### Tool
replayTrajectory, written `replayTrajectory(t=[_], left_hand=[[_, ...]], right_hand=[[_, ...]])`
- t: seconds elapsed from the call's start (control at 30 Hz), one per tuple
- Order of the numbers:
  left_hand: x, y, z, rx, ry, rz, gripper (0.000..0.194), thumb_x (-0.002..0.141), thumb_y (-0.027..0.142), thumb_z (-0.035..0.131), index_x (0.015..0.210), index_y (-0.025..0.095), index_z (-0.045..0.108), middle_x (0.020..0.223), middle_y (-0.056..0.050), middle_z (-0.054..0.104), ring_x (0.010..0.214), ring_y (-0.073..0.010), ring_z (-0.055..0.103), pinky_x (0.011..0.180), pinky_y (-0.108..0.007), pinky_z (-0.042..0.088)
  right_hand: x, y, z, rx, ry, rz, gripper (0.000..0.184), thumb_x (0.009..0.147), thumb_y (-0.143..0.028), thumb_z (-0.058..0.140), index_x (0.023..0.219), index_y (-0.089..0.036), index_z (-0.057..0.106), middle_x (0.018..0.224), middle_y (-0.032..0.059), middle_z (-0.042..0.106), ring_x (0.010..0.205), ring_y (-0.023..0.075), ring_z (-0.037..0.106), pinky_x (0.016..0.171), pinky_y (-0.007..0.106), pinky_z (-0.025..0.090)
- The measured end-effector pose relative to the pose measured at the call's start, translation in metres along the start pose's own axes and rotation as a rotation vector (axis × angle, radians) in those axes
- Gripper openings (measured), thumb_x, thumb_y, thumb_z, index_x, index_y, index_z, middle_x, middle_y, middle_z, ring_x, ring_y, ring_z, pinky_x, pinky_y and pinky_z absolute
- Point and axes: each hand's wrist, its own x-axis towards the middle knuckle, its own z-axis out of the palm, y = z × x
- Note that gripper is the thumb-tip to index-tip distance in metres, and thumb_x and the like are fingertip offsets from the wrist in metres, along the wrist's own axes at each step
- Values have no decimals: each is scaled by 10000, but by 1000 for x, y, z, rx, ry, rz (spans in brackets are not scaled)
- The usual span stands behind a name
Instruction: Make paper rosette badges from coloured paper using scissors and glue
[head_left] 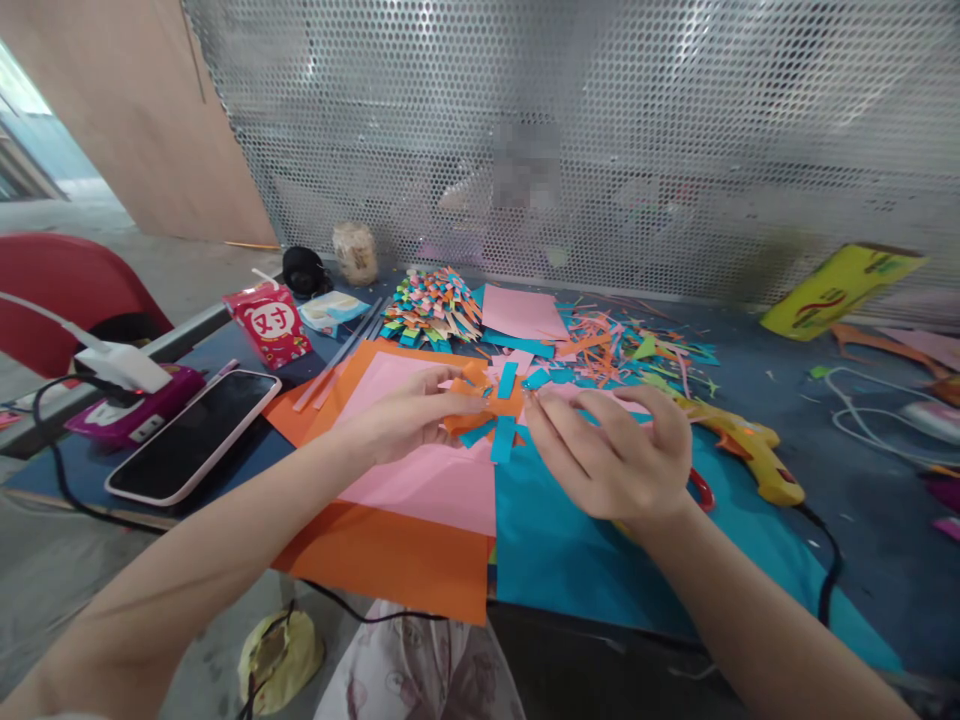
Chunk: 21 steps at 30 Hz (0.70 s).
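Observation:
My left hand (416, 410) grips the edge of a small cross-shaped paper piece (508, 402), with an orange middle and blue strips sticking out of it. The piece is up over pink paper (420, 490), which lies on orange paper (390, 560). At the right side of the piece, the fingertips of my right hand (615, 450) are pinched together on a small blue paper tab (537, 379). Blue paper (585, 560) spreads under my right hand. Beside my right wrist a red handle (703, 490) shows, the rest of it hidden.
A yellow glue gun (750, 450) rests at right with its cord. Cut paper strips (622, 345) and a layered paper bundle (431, 310) lie behind. At left are a phone (195, 437), a purple power strip (142, 410) and a red drink carton (270, 322). A perforated metal panel (600, 130) rises behind.

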Motion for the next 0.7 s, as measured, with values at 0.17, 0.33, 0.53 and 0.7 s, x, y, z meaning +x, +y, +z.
replayTrajectory(t=[0.17, 0.33, 0.53, 0.7], left_hand=[[0, -1, 2, 95, 64, 17, 440, 571, 189, 822, 921, 166, 555, 709, 29, 617, 564, -70, 557, 520, -211, 387], [0, 3, 0, 53, 84, -26, 419, 632, 378, 770, 945, 178, 577, 822, -26, 640, 657, -133, 601, 575, -272, 444], [5, 4, -10, 112, 244, 183, 431, 710, 510, 682, 969, 191, 550, 784, -21, 639, 674, -147, 601, 590, -270, 428], [7, 1, -9, 200, 239, 522, 362, 753, 354, 688, 1051, 190, 564, 936, -43, 680, 865, -150, 633, 689, -256, 459]], right_hand=[[-2, -3, 3, 66, -58, 35, 160, 871, -180, 599, 851, -308, 694, 863, -34, 752, 742, 156, 649, 672, 373, 439], [-8, -3, 12, -56, 131, -28, 162, 849, -130, 616, 895, -278, 667, 850, -32, 748, 751, 152, 640, 752, 370, 438], [-10, 0, 21, 458, 45, 500, 94, 816, -213, 577, 724, -209, 594, 641, 5, 652, 620, 152, 594, 581, 288, 454], [-8, -3, 22, 1120, -130, 918, 170, 738, -348, 627, 647, -206, 609, 642, 9, 655, 593, 166, 601, 528, 282, 475]])
